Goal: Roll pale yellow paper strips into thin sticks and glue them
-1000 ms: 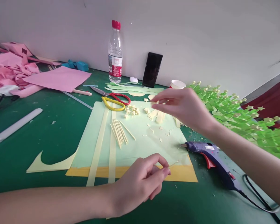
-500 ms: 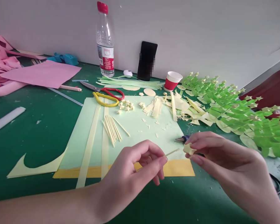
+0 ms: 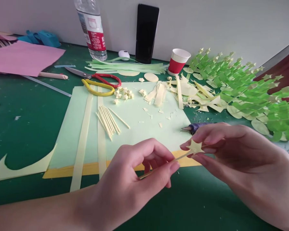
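Between thumb and fingers, my left hand [image 3: 144, 173] pinches a thin pale-yellow paper stick [image 3: 183, 156], its tip pointing right. My right hand [image 3: 238, 157] grips a small folded paper star [image 3: 195, 146] by its edges. Stick tip and star meet; whether the tip goes into the star I cannot tell. On the pale green sheet [image 3: 144, 134] lie several more paper sticks [image 3: 108, 122] and a cluster of small paper stars [image 3: 123, 93]. Partly behind my right fingers lies a dark glue gun [image 3: 195, 127], its nozzle facing left.
Scissors [image 3: 98, 85] rest on the sheet's upper left edge beside yellow paper strips [image 3: 83, 138]. Paper scraps [image 3: 195, 91] and green star-topped paper stems [image 3: 245, 89] spread right. A bottle [image 3: 92, 32], phone [image 3: 147, 33] and paper cup [image 3: 179, 62] stand behind.
My hands have come together, so the star now touches the stick's tip. The star has turned and shows its five-pointed face. The camera view has tipped lower and closer.
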{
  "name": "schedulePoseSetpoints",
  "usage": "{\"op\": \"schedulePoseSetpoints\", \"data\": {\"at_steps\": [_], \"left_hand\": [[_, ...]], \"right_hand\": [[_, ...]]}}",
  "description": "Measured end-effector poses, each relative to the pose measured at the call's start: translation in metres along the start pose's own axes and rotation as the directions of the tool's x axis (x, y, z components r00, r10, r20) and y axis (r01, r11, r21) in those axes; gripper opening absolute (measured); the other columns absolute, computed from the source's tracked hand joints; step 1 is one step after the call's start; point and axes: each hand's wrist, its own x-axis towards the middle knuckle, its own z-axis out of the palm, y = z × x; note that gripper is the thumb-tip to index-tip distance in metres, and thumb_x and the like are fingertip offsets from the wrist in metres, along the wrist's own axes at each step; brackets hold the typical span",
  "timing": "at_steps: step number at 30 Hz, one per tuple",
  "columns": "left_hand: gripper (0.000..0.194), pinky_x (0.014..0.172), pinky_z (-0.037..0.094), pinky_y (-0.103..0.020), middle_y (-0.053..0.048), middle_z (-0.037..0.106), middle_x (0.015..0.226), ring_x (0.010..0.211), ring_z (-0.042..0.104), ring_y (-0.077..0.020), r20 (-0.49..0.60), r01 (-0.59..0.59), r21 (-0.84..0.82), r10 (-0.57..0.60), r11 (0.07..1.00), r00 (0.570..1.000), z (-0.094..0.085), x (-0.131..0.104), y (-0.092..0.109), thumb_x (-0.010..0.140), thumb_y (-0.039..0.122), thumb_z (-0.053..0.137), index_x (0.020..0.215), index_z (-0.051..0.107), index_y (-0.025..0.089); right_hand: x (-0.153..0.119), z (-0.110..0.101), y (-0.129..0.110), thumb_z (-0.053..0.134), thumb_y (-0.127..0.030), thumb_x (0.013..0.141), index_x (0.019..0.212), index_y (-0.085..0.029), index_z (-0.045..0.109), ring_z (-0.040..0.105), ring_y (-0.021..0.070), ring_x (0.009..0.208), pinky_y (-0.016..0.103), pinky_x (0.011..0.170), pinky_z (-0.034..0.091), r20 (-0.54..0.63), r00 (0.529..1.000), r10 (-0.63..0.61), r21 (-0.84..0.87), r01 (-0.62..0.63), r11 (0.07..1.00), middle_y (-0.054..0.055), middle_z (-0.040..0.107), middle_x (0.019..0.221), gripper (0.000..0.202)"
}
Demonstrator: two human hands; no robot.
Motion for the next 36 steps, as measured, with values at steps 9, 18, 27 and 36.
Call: {"op": "schedulePoseSetpoints", "data": {"at_steps": [9, 18, 27, 36], "left_hand": [[0.017, 0.054, 0.043, -0.018, 0.007, 0.058, 0.056, 0.055, 0.053, -0.0092, -0.068, -0.011, -0.049, 0.008, 0.999, 0.998, 0.0041, 0.0009, -0.0023, 0.082, 0.024, 0.063, 0.065, 0.059, 0.024], [0.011, 0.054, 0.046, -0.018, 0.007, 0.060, 0.057, 0.057, 0.058, -0.0104, -0.006, -0.019, -0.016, 0.019, 1.000, 1.000, 0.0019, 0.0009, -0.0029, 0.080, 0.020, 0.060, 0.069, 0.059, 0.023], [0.013, 0.051, 0.043, -0.013, 0.009, 0.059, 0.056, 0.054, 0.056, -0.0064, -0.051, -0.094, -0.052, 0.091, 0.994, 0.995, 0.0054, 0.0014, -0.0101, 0.077, 0.014, 0.058, 0.069, 0.061, 0.023], [0.013, 0.053, 0.046, -0.013, 0.009, 0.061, 0.058, 0.056, 0.058, -0.0076, 0.003, -0.091, 0.005, 0.091, 0.996, 0.996, 0.0015, 0.0016, -0.0100, 0.080, 0.014, 0.059, 0.071, 0.062, 0.024]], "right_hand": [[0.0002, -0.0019, 0.0007, 0.068, -0.012, 0.079, 0.086, -0.026, 0.058, 0.063, 0.0064, 0.080, 0.010, 0.075, 0.056, 0.047, 0.997, -0.060, -0.049, 0.063, 0.997, -0.005, 0.062, 0.082, 0.019], [0.0003, -0.0032, 0.0023, 0.064, -0.009, 0.081, 0.082, -0.022, 0.053, 0.063, 0.0062, 0.081, 0.011, 0.070, 0.057, 0.078, 0.994, -0.083, -0.051, 0.087, 0.995, -0.003, 0.060, 0.085, 0.017], [0.0002, -0.0025, 0.0002, 0.063, -0.008, 0.082, 0.078, -0.020, 0.047, 0.064, 0.0046, 0.083, 0.010, 0.074, 0.058, 0.107, 0.992, -0.074, -0.047, 0.079, 0.996, -0.004, 0.059, 0.088, 0.020], [-0.0022, -0.0049, -0.0001, 0.063, -0.008, 0.082, 0.078, -0.021, 0.047, 0.064, 0.0047, 0.086, 0.009, 0.076, 0.057, 0.089, 0.994, -0.062, -0.058, 0.067, 0.996, -0.005, 0.061, 0.089, 0.021]]}}
